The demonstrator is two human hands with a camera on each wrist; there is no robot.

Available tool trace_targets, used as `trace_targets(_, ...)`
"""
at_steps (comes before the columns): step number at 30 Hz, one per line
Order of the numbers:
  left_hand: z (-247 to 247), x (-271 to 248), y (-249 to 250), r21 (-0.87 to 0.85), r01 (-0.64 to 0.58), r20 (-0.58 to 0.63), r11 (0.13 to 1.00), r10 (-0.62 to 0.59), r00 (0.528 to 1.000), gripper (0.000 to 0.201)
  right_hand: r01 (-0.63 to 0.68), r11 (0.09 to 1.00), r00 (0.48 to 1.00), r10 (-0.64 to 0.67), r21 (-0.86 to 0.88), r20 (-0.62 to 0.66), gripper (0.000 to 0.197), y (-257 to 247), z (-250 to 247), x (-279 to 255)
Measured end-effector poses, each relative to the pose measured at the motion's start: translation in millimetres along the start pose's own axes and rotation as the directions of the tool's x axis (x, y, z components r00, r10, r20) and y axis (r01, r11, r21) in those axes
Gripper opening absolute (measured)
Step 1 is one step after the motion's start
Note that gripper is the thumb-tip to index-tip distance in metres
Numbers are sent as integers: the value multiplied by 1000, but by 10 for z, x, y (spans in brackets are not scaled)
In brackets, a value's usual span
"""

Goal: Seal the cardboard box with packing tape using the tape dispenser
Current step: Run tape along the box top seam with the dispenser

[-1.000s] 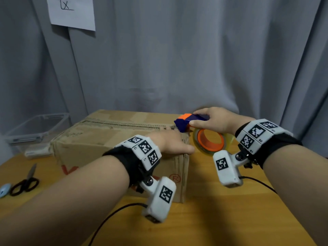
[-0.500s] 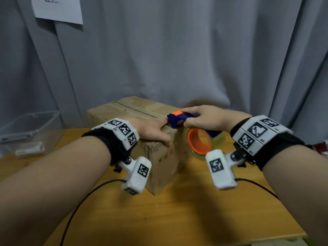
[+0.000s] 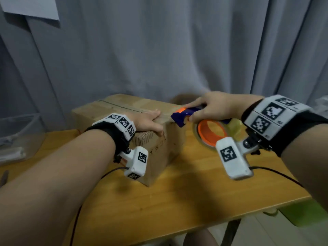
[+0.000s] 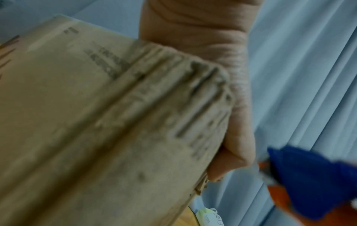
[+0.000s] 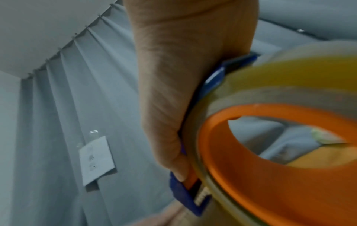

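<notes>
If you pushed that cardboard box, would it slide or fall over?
The box would probably slide, not tip: it sits low and wide on the smooth table. It looks fairly light, since the left hand is pressing on its top edge, likely to steady it. Its worn, frayed edge suggests it dents easily.

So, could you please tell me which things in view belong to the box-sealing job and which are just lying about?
Part of the job:
- cardboard box, left hand pressing on its top
- tape dispenser, gripped by the right hand
- tape roll on the dispenser

Just lying about:
- clear plastic bin at the table's left
- paper sheet on the curtain
</notes>
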State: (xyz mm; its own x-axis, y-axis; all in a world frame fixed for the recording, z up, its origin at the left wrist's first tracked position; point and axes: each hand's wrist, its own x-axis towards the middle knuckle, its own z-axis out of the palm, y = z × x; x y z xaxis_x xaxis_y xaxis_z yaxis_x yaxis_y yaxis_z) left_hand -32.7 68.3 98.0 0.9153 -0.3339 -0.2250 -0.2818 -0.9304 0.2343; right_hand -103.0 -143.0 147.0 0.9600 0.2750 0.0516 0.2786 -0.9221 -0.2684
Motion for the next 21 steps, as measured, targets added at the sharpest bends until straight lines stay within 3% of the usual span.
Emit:
trace_targets(3, -7, -12, 4, 52, 5, -15, 999, -4, 1000, 92, -27, 995, 999, 29, 98, -20, 50, 202, 334, -104)
trace_targets(8, 10, 23, 18, 133, -52, -4, 990, 53, 999, 91, -39, 976, 998, 47, 216, -35, 56, 301, 694, 33)
trace_targets(12, 35, 23, 42, 167, -146, -29, 975, 153, 988, 75, -14, 979, 999, 24, 204, -44, 57, 289, 775, 116)
trace_targets(17, -48, -118, -238, 156, -193, 7, 969, 194, 981, 72, 110, 972, 990, -88, 207, -112, 60, 281, 1020, 42)
trace_targets(21, 2, -371, -389, 60, -229, -67, 972, 233, 970, 61, 136, 973, 991, -130, 187, -45, 64, -10, 1194, 54)
